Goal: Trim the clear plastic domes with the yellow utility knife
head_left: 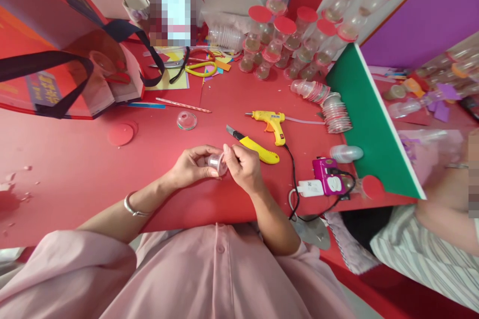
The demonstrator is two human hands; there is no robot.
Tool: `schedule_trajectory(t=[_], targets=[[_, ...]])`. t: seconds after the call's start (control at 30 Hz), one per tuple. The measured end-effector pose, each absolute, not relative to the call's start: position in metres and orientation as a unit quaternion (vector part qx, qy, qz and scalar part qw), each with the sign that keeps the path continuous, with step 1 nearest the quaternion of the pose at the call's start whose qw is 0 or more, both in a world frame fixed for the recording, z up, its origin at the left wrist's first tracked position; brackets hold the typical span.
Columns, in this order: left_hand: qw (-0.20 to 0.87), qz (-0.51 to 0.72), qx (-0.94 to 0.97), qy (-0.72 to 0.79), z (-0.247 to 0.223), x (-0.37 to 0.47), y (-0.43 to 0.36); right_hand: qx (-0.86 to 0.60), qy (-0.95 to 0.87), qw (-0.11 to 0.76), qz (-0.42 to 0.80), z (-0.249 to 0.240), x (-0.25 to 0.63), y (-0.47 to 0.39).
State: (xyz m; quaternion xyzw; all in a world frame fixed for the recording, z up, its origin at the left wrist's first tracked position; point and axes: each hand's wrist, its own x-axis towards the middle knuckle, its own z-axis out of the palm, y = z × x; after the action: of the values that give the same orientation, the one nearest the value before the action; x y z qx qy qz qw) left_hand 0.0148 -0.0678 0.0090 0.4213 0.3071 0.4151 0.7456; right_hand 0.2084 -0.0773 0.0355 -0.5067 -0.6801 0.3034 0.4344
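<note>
Close to the table's front edge, my left hand [196, 164] is wrapped round a small clear plastic cup [216, 163] lying on its side. My right hand [243, 165] is closed at the cup's right end, thumb and fingers pinched at its rim; whatever small thing it may hold there is hidden. Just beyond lies a yellow utility knife [258, 149] with its blade out. Behind the knife rests a yellow glue gun [270, 123] with a glue stick in its back. A clear domed lid [186, 120] sits to the left.
Several hourglass-shaped cup assemblies with red discs [284, 25] stand at the back right. Stacked clear lids [337, 112] lie by a green divider [374, 119]. Scissors [200, 67], a red bag [48, 60], a red disc [120, 134] and a purple power adapter [329, 177] surround the workspace. Another person sits right.
</note>
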Motion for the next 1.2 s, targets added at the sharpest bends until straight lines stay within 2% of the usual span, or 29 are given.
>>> schedule_trajectory(t=[0.23, 0.33, 0.57, 0.83, 1.03, 1.2], targets=[[0.801, 0.4, 0.378, 0.235, 0.012, 0.012, -0.068, -0.478, -0.577, 0.467, 0.469, 0.038, 0.21, -0.078], [0.798, 0.401, 0.383, 0.237, 0.013, 0.013, -0.067, -0.482, -0.558, 0.456, 0.499, 0.038, 0.21, -0.078], [0.736, 0.419, 0.444, 0.293, 0.015, 0.014, -0.066, -0.53, -0.663, 0.405, 0.34, 0.038, 0.21, -0.077], [0.741, 0.351, 0.477, 0.319, 0.015, 0.015, -0.068, -0.465, -0.757, 0.405, 0.216, 0.025, 0.205, -0.077], [0.778, 0.399, 0.421, 0.24, 0.014, 0.019, -0.068, -0.455, -0.664, 0.439, 0.4, 0.038, 0.209, -0.081], [0.709, 0.462, 0.463, 0.264, 0.005, 0.015, -0.062, -0.487, -0.626, 0.427, 0.434, 0.041, 0.211, -0.08]])
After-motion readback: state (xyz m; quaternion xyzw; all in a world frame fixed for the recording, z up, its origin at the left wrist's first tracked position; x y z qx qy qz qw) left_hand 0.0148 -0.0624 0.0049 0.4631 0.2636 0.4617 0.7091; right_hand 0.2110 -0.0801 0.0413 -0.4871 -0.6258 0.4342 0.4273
